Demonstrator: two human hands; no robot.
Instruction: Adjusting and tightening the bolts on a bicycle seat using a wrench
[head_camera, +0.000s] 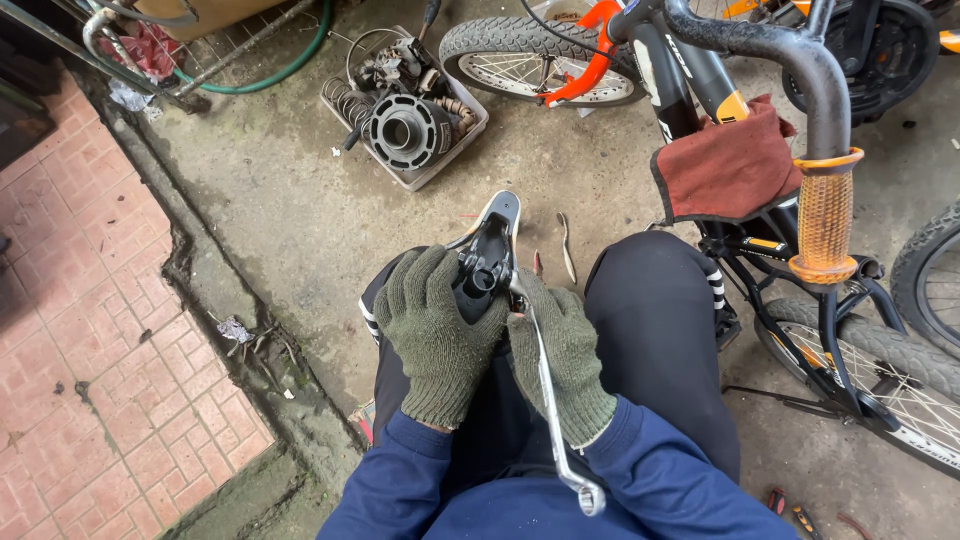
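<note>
The person is sitting low over the concrete floor (300, 230) with both gloved hands working between the knees. The left hand (437, 335) is wrapping its grip closed around the underside of a black and white bicycle saddle (490, 255), which is lying upside down across the lap with its nose pointing away. The right hand (562, 355) is closing its grip on a silver spanner (550, 400), whose upper end is meeting the saddle's clamp while the ring end is hanging down over the blue sleeve. Just to the right, a black bicycle (800, 260) is standing with an orange handlebar grip (824, 215) and a red cloth (725, 165) draped over its frame. Farther off on the floor, a shallow tray (470, 135) is holding springs and dark engine parts, and a green hose (290, 65) is curling behind it. Red paving bricks (90, 330) are lining the left edge.
</note>
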